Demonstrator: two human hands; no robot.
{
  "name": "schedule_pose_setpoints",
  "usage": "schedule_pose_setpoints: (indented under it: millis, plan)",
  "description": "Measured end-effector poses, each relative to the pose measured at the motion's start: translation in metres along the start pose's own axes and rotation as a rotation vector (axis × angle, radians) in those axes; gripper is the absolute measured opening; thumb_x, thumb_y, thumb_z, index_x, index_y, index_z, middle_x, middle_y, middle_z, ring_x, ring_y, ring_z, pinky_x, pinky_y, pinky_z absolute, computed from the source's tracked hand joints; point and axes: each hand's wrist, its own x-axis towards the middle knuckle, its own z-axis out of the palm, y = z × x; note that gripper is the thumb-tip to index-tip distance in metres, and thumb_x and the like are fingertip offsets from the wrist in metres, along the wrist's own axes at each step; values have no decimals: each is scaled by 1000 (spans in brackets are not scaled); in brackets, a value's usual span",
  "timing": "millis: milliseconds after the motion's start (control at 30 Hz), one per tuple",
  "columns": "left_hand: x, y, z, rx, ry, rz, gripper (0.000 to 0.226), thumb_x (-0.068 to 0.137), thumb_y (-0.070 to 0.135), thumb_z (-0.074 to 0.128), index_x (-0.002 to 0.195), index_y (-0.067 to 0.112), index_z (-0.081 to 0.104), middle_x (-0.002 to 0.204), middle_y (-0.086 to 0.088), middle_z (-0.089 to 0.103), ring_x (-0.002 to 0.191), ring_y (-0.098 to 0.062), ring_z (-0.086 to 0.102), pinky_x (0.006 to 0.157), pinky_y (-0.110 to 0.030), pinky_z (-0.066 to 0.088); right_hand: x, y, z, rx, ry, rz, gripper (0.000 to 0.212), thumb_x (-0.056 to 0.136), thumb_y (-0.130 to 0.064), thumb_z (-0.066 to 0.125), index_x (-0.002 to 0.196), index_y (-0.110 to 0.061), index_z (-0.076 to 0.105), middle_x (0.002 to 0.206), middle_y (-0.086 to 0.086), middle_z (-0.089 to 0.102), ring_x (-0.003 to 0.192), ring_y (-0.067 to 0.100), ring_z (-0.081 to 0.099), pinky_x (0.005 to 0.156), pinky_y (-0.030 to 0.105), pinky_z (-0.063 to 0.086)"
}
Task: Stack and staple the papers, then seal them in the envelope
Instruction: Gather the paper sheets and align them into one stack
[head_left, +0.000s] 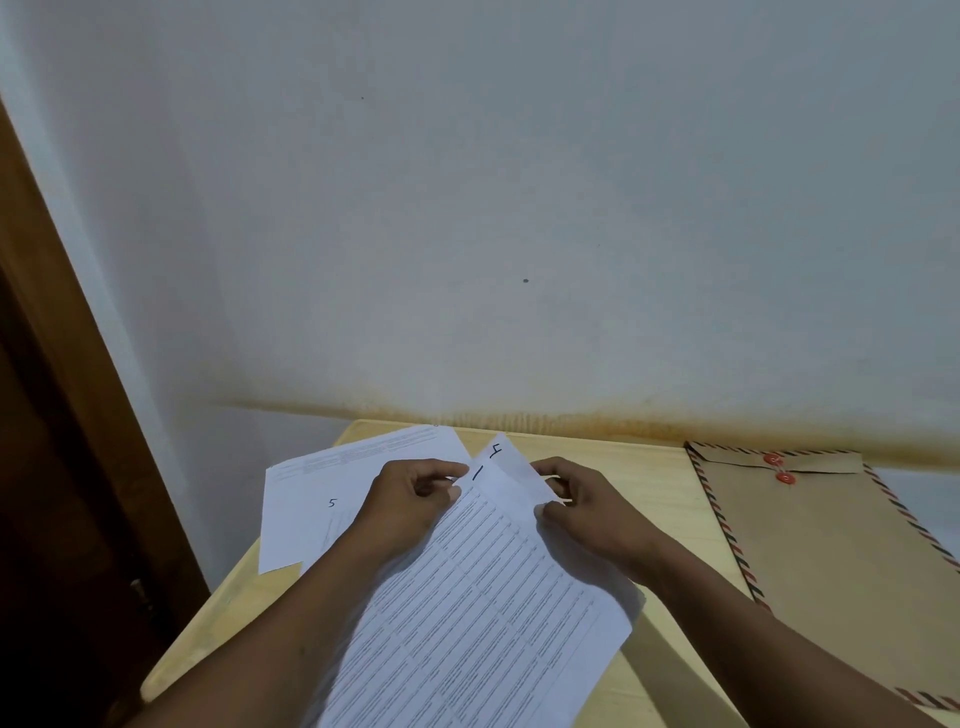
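Note:
Several printed white sheets lie on the pale wooden table (644, 478). The sheet marked "1" (483, 597) is on top and tilted, with a sheet marked "4" (506, 457) peeking out beneath its far corner. My left hand (410, 499) pinches the top-left corner of sheet "1". My right hand (587, 509) grips the right edge near the same corner. A sheet marked "5" (311, 514) and another printed sheet (384, 447) lie to the left, partly under my left arm. A brown envelope (831, 540) with striped borders and red string buttons lies flat at the right. No stapler is in view.
The table stands against a white wall (519, 208) with an orange stain line along its base. A brown wooden door frame (62, 364) runs down the left side. Bare table shows between the papers and the envelope.

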Motion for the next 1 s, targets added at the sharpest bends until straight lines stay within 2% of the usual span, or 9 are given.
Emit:
schedule_pose_setpoints:
  millis: [100,200,400,533,600,767,900,1000]
  plan:
    - [5,3,3,70,12,22,24,91,6,73,104,24,82,97,-10,77,89,-16,71,80,-13,51,-1,2,-1,11,0,-11,34,94,-3,50,114,-25,67,100,-2,77,93,19,74,84,37,57]
    - [8,3,4,96,2,41,25,91,9,74,101,31,82,94,-8,78,85,-12,69,86,-22,54,0,4,-2,19,-19,-2,33,97,-5,48,113,-24,70,99,0,78,92,19,75,85,38,58]
    - [12,5,4,175,-4,65,25,91,15,75,100,38,81,93,1,78,81,-13,65,85,-30,54,2,6,-6,-11,-51,-29,35,97,-4,46,113,-23,72,99,2,78,93,18,75,81,31,57]
    - [12,5,4,201,-3,72,23,91,18,75,102,38,80,90,7,77,81,-11,64,81,-24,51,4,7,-6,-34,-70,-38,36,98,-4,46,114,-23,72,102,-2,78,96,13,74,81,26,54]
    - [13,5,4,214,-6,78,24,91,18,75,101,39,80,90,9,76,84,-17,66,82,-24,49,4,7,-6,-46,-63,-41,35,99,-5,47,116,-24,71,102,-3,78,95,10,74,80,24,53]
    - [13,4,4,221,2,61,24,92,20,75,100,42,80,92,12,75,95,-25,69,83,-23,50,5,9,-3,-55,-42,-64,36,99,-6,46,121,-24,68,97,-4,78,93,11,74,87,31,56]
    - [14,6,4,225,-6,70,24,92,19,74,100,41,80,90,12,75,85,-19,67,81,-22,49,3,7,0,-51,-2,-61,46,99,-5,46,132,-34,56,72,-7,72,74,7,70,68,16,52]
    - [14,7,4,230,-2,81,24,92,18,74,101,40,80,90,12,74,80,-13,64,81,-22,49,3,6,0,-40,-9,-60,49,99,-5,46,136,-36,54,83,-3,75,80,11,72,68,15,53]
